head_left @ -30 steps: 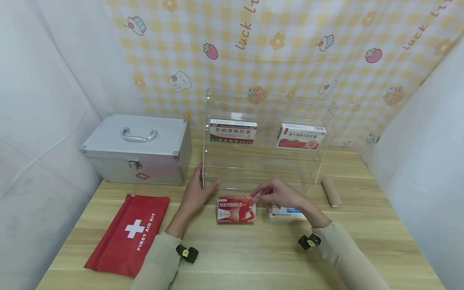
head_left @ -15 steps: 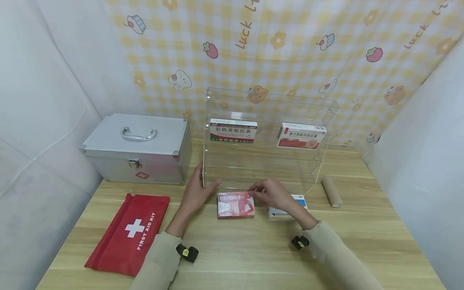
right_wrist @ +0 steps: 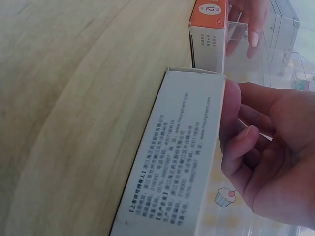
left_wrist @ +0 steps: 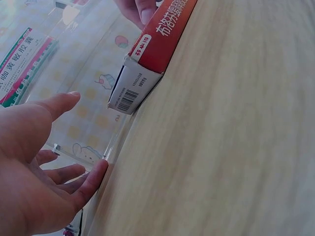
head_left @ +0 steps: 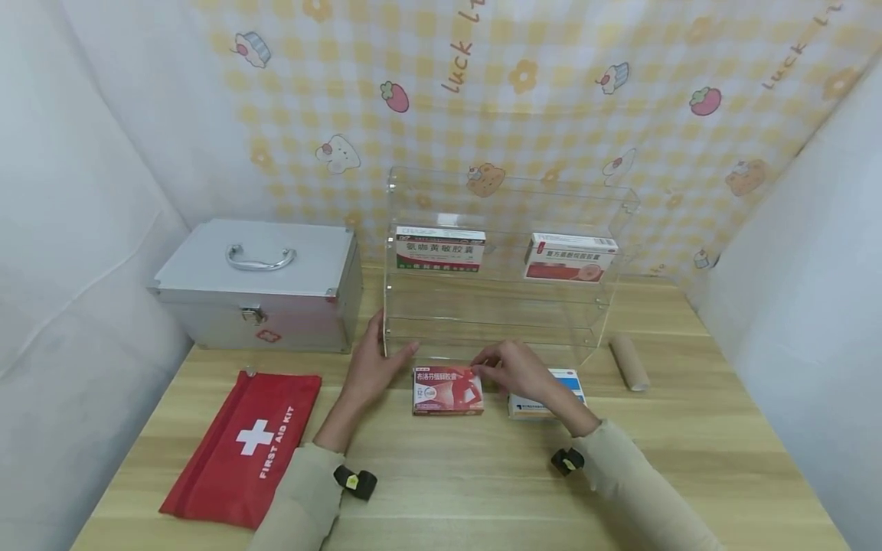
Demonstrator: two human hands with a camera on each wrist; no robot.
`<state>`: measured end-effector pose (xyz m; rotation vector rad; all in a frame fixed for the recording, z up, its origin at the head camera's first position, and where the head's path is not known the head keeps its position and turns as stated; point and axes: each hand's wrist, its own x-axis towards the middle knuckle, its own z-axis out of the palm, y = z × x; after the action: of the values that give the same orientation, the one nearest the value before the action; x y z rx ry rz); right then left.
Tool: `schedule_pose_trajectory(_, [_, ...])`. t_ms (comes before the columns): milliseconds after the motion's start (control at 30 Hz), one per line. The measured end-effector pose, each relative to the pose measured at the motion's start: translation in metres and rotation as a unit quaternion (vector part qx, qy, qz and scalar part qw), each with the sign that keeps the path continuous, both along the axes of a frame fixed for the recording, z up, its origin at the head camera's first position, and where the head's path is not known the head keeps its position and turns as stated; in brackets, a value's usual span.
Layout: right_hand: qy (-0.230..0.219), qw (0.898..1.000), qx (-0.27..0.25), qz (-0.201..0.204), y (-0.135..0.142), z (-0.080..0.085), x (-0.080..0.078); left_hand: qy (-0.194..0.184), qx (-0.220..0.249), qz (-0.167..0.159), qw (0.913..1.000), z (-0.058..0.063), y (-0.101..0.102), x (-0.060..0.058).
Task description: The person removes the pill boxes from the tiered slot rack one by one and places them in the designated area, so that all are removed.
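Resting against the lower left corner of the clear acrylic shelf unit (head_left: 510,268), the left hand (head_left: 372,367) has its fingers straight and relaxed, gripping nothing; the left wrist view shows its open palm (left_wrist: 29,167) beside the shelf's transparent wall. The right hand (head_left: 513,369) reaches to the far right edge of the red medicine box (head_left: 446,390), which lies flat on the wooden worktop (head_left: 482,490) just in front of the shelf unit. Its fingertips touch that edge, but whether they pinch the box cannot be told. In the right wrist view the hand (right_wrist: 266,162) sits with curled fingers against the end of the white and blue box (right_wrist: 172,182), which lies just right of the red one.

On the middle shelf stand a green-striped box (head_left: 439,249) at left and a red-and-white box (head_left: 569,258) at right. A metal case (head_left: 258,283) stands left of the shelf unit, a red first aid pouch (head_left: 244,448) lies in front of it, and a bandage roll (head_left: 627,362) lies at right.
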<state>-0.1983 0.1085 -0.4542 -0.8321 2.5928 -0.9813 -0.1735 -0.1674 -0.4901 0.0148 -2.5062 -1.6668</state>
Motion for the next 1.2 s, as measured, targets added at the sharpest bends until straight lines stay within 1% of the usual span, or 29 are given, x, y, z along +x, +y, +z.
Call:
schedule_pose_trajectory(200, [-0.008, 1.0, 0.007, -0.004, 0.001, 0.001, 0.001, -0.012, 0.013, 0.004, 0.9998, -0.003, 0.001, 0.002])
schedule_pose_trajectory(267, [-0.003, 1.0, 0.016, -0.013, 0.001, 0.004, 0.002, -0.012, 0.018, 0.005, 0.9998, -0.004, 0.001, 0.003])
schedule_pose_trajectory(333, [0.005, 0.999, 0.023, -0.026, 0.003, 0.011, 0.003, -0.013, 0.022, 0.004, 0.9997, -0.005, 0.001, 0.004])
schedule_pose_trajectory(433, [0.009, 0.999, 0.021, -0.045, 0.01, 0.028, 0.004, -0.013, 0.025, 0.004, 0.9996, -0.005, 0.001, 0.005])
schedule_pose_trajectory(533, [0.008, 0.999, -0.008, -0.053, 0.024, 0.049, 0.0, -0.009, 0.024, 0.002, 0.9997, -0.006, 0.0, 0.006])
schedule_pose_trajectory(600, [0.01, 0.998, -0.017, -0.063, 0.036, 0.064, -0.002, -0.007, 0.024, 0.001, 0.9997, -0.005, -0.001, 0.006])
schedule_pose_trajectory(733, [0.027, 0.995, -0.011, -0.097, 0.068, 0.093, -0.008, -0.012, 0.02, 0.001, 0.9997, -0.004, -0.003, 0.006])
schedule_pose_trajectory(900, [0.08, 0.988, -0.034, -0.13, 0.109, 0.129, -0.017, -0.017, 0.014, -0.003, 0.9997, -0.001, -0.004, 0.007])
schedule_pose_trajectory(967, [0.111, 0.984, -0.038, -0.136, 0.121, 0.142, -0.02, -0.017, 0.014, -0.005, 0.9997, 0.0, -0.004, 0.006])
schedule_pose_trajectory(1100, [0.159, 0.973, -0.014, -0.165, 0.133, 0.16, -0.024, -0.016, 0.015, -0.011, 0.9997, 0.0, -0.003, 0.005])
schedule_pose_trajectory(1200, [0.193, 0.961, 0.004, -0.196, 0.134, 0.17, -0.027, -0.015, 0.017, -0.016, 0.9996, 0.0, -0.002, 0.004])
